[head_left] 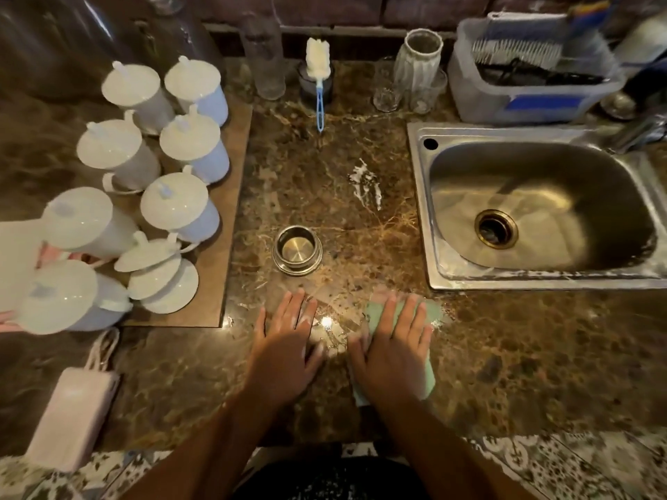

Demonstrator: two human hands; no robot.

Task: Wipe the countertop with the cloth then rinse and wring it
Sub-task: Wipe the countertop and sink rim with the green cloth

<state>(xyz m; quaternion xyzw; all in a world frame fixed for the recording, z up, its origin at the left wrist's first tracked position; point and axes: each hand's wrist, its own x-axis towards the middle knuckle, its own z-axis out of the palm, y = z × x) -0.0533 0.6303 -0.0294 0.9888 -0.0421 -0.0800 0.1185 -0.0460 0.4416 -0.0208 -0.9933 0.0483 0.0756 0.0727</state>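
Observation:
The brown marble countertop (505,348) fills the middle of the view. A light green cloth (429,312) lies flat on it near the front edge, below the sink's left corner. My right hand (393,348) presses flat on the cloth, fingers spread and pointing away from me. My left hand (285,344) lies flat on the bare, wet counter just left of it, holding nothing. A white foamy smear (366,184) sits on the counter further back. The steel sink (541,207) is at the right, its basin without dishes.
Several white lidded cups (173,207) stand on a brown mat at the left. A small steel bowl (296,250) sits ahead of my left hand. A bottle brush (319,84), glasses and a grey tub (534,74) line the back. A pink pouch (72,416) lies front left.

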